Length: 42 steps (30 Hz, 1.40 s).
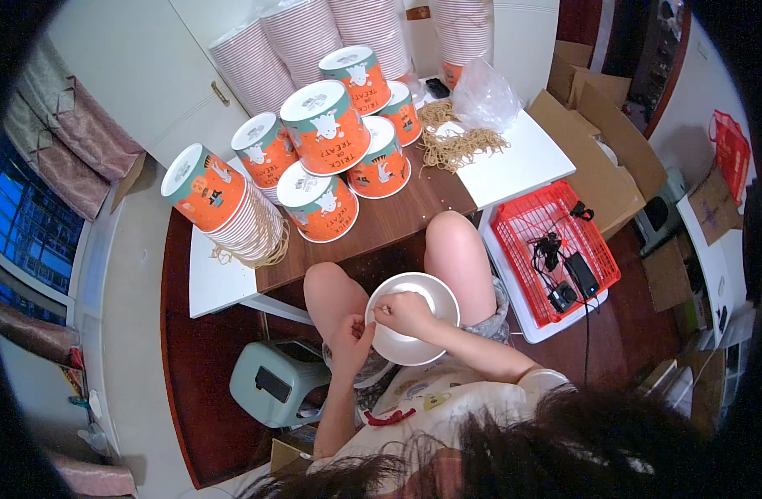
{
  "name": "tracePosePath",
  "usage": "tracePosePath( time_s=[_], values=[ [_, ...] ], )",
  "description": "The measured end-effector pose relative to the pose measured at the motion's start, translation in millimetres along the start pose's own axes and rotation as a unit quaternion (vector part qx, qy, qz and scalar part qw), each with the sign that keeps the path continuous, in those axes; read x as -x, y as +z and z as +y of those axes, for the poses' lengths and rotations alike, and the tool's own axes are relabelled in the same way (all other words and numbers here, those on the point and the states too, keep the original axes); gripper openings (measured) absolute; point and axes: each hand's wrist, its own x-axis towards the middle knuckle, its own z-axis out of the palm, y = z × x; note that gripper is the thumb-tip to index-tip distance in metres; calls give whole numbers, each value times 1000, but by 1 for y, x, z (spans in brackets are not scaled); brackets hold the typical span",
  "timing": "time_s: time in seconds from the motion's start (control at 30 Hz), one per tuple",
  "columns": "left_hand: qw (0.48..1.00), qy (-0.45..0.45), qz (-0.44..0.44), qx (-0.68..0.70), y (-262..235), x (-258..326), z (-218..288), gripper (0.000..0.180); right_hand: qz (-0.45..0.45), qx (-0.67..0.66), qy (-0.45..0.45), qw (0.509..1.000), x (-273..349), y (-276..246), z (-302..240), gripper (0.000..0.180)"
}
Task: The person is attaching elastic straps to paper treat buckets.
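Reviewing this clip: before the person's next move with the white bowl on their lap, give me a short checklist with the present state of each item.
1. White bowl supported: rests on the lap between the knees, both hands on it. Ok.
2. Right hand grip: lies over the bowl's rim, fingers curled; what they pinch is too small to see. Cannot tell.
3. Left hand hold: at the bowl's left edge, steadying it. Ok.
4. Bowl contents: the inside looks bare white, partly hidden by the hand. Cannot tell.
5. Orange printed tubs stable: piled on their sides on the brown table, one leaning stack near the left edge. Not ok.
6. Tan strands: loose heap on the table, apart from the bowl. Ok.
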Motion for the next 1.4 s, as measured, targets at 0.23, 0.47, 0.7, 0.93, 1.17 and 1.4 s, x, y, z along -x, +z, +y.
tracePosePath(
  time_s=[0.23, 0.47, 0.7, 0.93, 1.17, 1.4],
  values=[
    [1000, 14, 7, 3, 1, 1, 1, 14, -5, -2, 4, 1000, 0, 0, -3, 16],
    [999, -22, 19, -26, -11, -5, 25, 16, 3, -12, -5, 1000, -1, 3, 1, 16],
    [949, 208, -51, -230, -20, -28, 24, 19, -19, -10, -2, 1000, -3, 5, 1, 16],
    [928, 195, -67, -311, -22, -37, 18, 14, -92, -22, 26, 995, -2, -5, -1, 19],
    [967, 137, 14, -213, -53, -51, 12, 13, -161, 4, 46, 986, 2, -22, -5, 35],
    [914, -84, -105, 382, -53, -50, 51, 7, -128, -96, 18, 987, 3, -47, -9, 26]
  ],
)
